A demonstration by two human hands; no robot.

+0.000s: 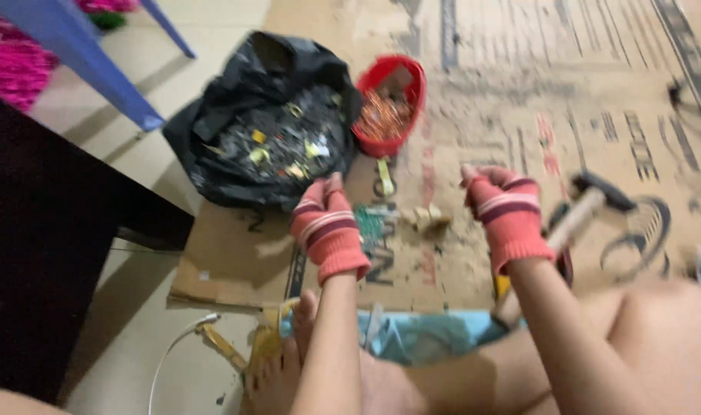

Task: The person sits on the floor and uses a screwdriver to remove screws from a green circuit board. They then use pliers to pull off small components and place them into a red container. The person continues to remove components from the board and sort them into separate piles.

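Bare knees and a foot [277,376] are seen nearest, at the cardboard sheet's [235,269] near edge. The left hand [327,230], gloved, is curled over a green circuit board [373,224]; whether it is gripped cannot be told. The right hand [508,219] is closed loosely, nothing visibly held. The hammer [589,204] lies just beside it. Unprotected skin could be cut by scattered scrap.

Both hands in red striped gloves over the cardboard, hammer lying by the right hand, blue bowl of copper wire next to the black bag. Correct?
Not quite: the bowl of copper wire is red, not blue, as the head view shows. The rest stands: left hand and right hand gloved, hammer, black bag, cardboard.
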